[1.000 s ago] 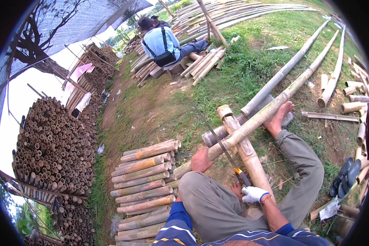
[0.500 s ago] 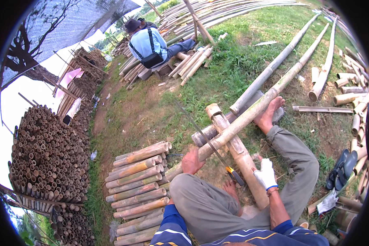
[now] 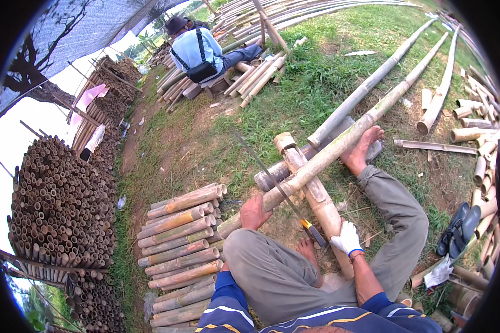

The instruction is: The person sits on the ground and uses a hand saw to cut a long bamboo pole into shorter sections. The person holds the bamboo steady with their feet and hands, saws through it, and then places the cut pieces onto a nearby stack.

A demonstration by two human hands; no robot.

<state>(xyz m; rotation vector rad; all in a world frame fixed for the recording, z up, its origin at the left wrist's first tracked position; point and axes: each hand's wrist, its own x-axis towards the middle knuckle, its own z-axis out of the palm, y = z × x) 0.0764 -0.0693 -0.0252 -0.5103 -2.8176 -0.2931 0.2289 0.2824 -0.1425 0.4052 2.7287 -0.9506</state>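
My left hand (image 3: 254,212) grips a long bamboo pole (image 3: 339,152) near its close end, fingers wrapped over it beside my knee. A handsaw (image 3: 315,232) with a yellow and black handle lies across the pole, its long thin blade pointing to the far left. Neither hand is on its handle. The pole rests across a thick notched bamboo piece (image 3: 323,202) that slopes toward my lap. Against the right edge of that piece is my right hand (image 3: 347,238), in a white glove; its fingers are too small and partly hidden to show whether they grip.
Short cut bamboo lengths (image 3: 178,241) are stacked to my left, with a large bamboo pile (image 3: 61,211) beyond. A person in light blue (image 3: 200,53) sits at the far left. Dark sandals (image 3: 462,228) and more bamboo pieces (image 3: 475,133) lie to the right. My bare foot (image 3: 364,147) is beside the pole.
My right hand has moved left and down to the edge of the notched bamboo piece. My left hand stays on the pole and the saw stays across it. The view has shifted slightly.
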